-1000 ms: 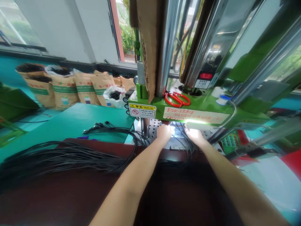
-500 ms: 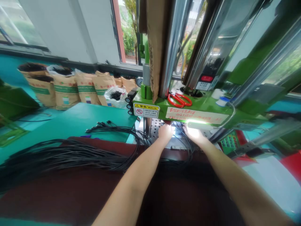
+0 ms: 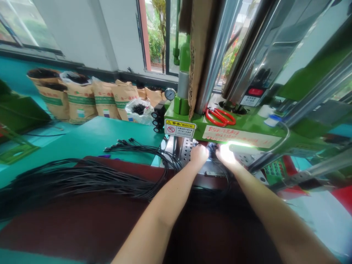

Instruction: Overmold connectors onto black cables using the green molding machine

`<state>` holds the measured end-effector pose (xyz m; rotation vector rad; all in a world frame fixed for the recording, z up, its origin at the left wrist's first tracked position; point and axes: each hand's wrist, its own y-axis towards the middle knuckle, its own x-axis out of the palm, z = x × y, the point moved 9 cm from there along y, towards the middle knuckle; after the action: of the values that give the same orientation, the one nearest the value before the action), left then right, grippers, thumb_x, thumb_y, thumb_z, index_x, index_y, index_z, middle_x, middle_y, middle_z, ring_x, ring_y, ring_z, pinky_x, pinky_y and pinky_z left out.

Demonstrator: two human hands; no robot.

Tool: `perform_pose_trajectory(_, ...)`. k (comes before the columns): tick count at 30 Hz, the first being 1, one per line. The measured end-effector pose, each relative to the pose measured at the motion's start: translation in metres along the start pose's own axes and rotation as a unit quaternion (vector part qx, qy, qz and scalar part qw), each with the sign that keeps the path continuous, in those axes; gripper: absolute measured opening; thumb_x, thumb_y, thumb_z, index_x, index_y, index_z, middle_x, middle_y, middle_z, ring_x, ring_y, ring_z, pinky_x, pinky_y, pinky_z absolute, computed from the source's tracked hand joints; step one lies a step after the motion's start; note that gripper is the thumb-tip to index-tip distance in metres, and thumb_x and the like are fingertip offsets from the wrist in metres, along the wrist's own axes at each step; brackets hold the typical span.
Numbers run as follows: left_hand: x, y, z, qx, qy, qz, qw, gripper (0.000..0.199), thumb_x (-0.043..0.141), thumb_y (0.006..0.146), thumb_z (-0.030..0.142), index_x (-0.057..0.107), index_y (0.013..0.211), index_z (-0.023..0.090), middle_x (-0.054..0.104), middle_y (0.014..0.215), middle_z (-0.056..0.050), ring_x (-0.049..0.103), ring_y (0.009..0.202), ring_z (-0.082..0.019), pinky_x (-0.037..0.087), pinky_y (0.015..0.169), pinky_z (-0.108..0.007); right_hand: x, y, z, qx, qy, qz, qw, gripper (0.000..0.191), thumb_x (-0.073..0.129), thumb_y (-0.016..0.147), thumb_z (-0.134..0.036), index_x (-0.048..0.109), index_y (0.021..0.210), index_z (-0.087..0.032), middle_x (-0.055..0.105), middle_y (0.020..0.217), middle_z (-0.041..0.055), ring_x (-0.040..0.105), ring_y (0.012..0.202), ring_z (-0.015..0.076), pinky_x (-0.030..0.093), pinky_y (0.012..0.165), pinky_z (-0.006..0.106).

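"Where does the cable bundle lie?"

"On the nearer surface, left of both arms. Some cable ends rest behind it, on the farther surface."

"And the hands?"

"Side by side at the lower front edge of the press block, left hand and right hand, with a perforated plate just left of them."

"What's on the block?"

"Scissors on top, spools to their right. Along its front, a warning label at the left, a paper strip right of that."

"The sacks?"

"In a row behind the farther surface, before the wall."
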<state>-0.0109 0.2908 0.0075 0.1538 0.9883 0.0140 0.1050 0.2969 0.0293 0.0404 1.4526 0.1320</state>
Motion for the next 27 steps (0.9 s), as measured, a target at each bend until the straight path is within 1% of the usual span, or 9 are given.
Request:
perform_pose_trajectory(3,-0.002,-0.001,0.001,0.013,0.016,0.010,1.000,0.030,0.039,0.083,0.023,0.062,0.102,0.017,0.066,0.089,-0.009,0.061,0.087,-0.020,0.044,0.078,-0.029,0.000,0.000,0.002,0.002,0.004,0.001,1.000,0.026,0.037,0.084,-0.014,0.060,0.095,-0.006,0.064,0.088,0.0172,0.061,0.081,0.0232,0.045,0.070,0.029)
perform_pose_trajectory(8,-0.003,-0.003,0.001,0.023,0.035,0.015,0.999,0.031,0.038,0.083,0.023,0.063,0.100,0.016,0.067,0.086,-0.008,0.062,0.083,-0.019,0.045,0.075,-0.029,-0.005,-0.005,-0.002,-0.052,0.010,0.008,0.999,0.028,0.039,0.087,-0.019,0.061,0.101,-0.009,0.063,0.099,0.0158,0.059,0.091,0.0227,0.043,0.081,0.030)
perform_pose_trajectory(10,-0.003,-0.003,0.002,0.025,0.040,0.017,0.999,0.031,0.037,0.083,0.024,0.063,0.098,0.016,0.067,0.086,-0.009,0.062,0.082,-0.019,0.045,0.074,-0.028,-0.007,-0.007,-0.004,-0.071,0.012,0.007,0.997,0.028,0.040,0.086,-0.020,0.060,0.103,-0.010,0.062,0.102,0.0146,0.058,0.093,0.0218,0.042,0.082,0.029)
perform_pose_trajectory(16,-0.002,-0.002,0.003,0.031,0.045,0.019,0.998,0.032,0.035,0.084,0.023,0.064,0.097,0.015,0.067,0.087,-0.009,0.063,0.082,-0.020,0.045,0.074,-0.029,-0.009,-0.008,-0.012,-0.097,0.023,-0.004,0.995,0.028,0.046,0.082,-0.019,0.059,0.105,-0.009,0.063,0.099,0.0153,0.057,0.093,0.0231,0.040,0.083,0.030)
perform_pose_trajectory(21,-0.002,-0.001,0.002,0.030,0.045,0.016,0.998,0.032,0.035,0.085,0.023,0.064,0.096,0.016,0.067,0.087,-0.009,0.062,0.082,-0.019,0.045,0.074,-0.029,-0.007,-0.002,-0.012,-0.077,0.051,-0.013,0.996,0.022,0.045,0.077,-0.012,0.061,0.092,-0.007,0.064,0.085,0.0129,0.058,0.082,0.0212,0.040,0.077,0.028)
perform_pose_trajectory(25,-0.002,0.000,0.002,0.028,0.045,0.016,0.998,0.030,0.037,0.084,0.024,0.064,0.093,0.016,0.067,0.087,-0.008,0.062,0.082,-0.019,0.045,0.074,-0.028,-0.008,0.003,-0.006,-0.047,0.096,-0.002,0.994,0.021,0.043,0.078,-0.014,0.059,0.092,-0.011,0.063,0.089,0.0089,0.057,0.084,0.0181,0.040,0.077,0.026)
perform_pose_trajectory(27,-0.001,0.001,0.002,0.028,0.044,0.016,0.999,0.029,0.037,0.084,0.024,0.064,0.092,0.016,0.067,0.086,-0.008,0.062,0.082,-0.019,0.045,0.074,-0.028,-0.010,0.004,-0.004,-0.036,0.117,0.003,0.992,0.019,0.042,0.079,-0.014,0.058,0.089,-0.012,0.063,0.086,0.0072,0.057,0.081,0.0165,0.040,0.076,0.025)
